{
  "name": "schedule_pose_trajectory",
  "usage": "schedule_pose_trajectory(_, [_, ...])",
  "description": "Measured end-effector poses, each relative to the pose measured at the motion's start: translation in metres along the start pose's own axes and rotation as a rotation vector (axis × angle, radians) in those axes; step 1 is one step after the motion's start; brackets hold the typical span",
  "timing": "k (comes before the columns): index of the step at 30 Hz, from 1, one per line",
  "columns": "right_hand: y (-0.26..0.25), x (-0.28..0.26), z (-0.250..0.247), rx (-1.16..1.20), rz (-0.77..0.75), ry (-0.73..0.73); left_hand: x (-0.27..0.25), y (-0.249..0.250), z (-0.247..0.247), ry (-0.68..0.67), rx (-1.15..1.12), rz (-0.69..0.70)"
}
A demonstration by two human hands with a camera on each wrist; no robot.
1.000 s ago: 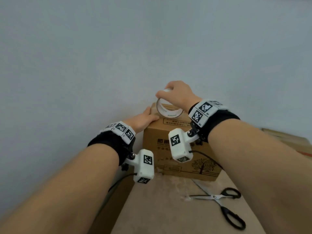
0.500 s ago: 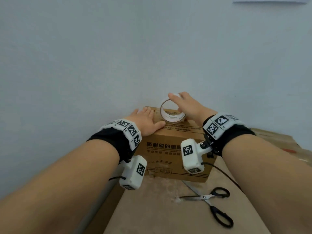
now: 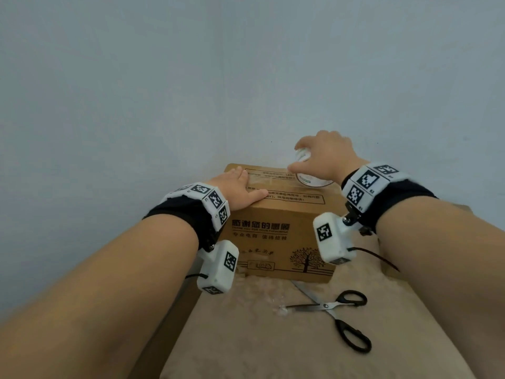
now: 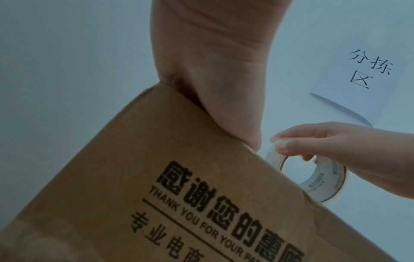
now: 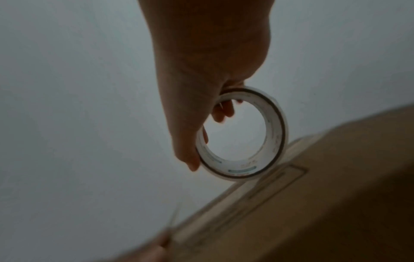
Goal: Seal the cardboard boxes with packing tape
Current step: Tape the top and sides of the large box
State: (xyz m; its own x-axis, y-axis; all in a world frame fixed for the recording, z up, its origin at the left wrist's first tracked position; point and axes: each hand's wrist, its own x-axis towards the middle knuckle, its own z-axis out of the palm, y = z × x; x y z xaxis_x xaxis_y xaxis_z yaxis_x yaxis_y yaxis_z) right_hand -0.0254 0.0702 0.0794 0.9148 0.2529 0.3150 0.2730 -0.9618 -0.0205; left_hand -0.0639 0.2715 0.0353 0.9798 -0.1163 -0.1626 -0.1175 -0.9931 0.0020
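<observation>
Both hands are up on the cardboard box [image 3: 276, 236] now: left hand [image 3: 237, 190] spread flat, fingers straight, pressing down on the near-left part of the lid, while the right hand [image 3: 325, 157] has its fingers curled through and around the roll of packing tape [image 3: 314, 181], gripping it at the far right of the lid. That box sits on a tan surface [image 3: 273, 337] against a pale wall [image 3: 191, 77], printed side facing us. Looks like a clear strip runs along the top between the two hands, with the roll standing on edge, touching the lid or just above it; the right wrist view shows it right at the seam. On the wall, a paper sign [image 4: 367, 74]. Smaller still, the black-handled scissors [image 3: 338, 315] lie open on the surface, near the box's front right corner, untouched. Danger from here, I'd say: if the flat hand lifts or slides, the strip's anchored end could peel and the tape wrinkle or fold onto itself. Pull the roll off-line and the strip may drift off the seam, leaving the flaps unsealed.
</observation>
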Motion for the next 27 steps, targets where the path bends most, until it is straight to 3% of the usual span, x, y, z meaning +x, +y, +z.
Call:
schedule_pose_trajectory(4, [0.014,-0.004,0.004,0.538,0.131,-0.082,0.006,0.006,-0.003,-0.039,0.050,-0.071])
schedule_pose_trajectory(6, [0.019,-0.008,0.011,0.679,0.149,-0.079,0.010,0.018,-0.004,-0.044,0.095,-0.073])
schedule_pose_trajectory(10, [0.011,-0.004,0.019,0.657,0.138,-0.052,0.014,0.046,0.000,-0.046,0.085,0.048])
schedule_pose_trajectory(14, [0.006,0.001,0.014,0.576,0.183,-0.011,0.016,0.042,0.003,-0.008,0.016,0.057])
schedule_pose_trajectory(19, [0.018,0.001,-0.010,0.118,0.147,-0.031,0.013,0.041,0.003,-0.004,0.003,0.071])
schedule_pose_trajectory(22, [0.025,0.001,-0.013,0.014,0.163,-0.106,0.012,0.044,0.002,-0.004,0.010,0.076])
schedule_pose_trajectory(25, [0.032,-0.001,-0.004,0.143,0.156,-0.162,0.011,0.042,0.001,-0.022,0.012,0.074])
schedule_pose_trajectory(27, [0.043,-0.012,-0.003,0.485,0.238,-0.146,0.011,0.042,0.000,-0.031,0.020,0.067])
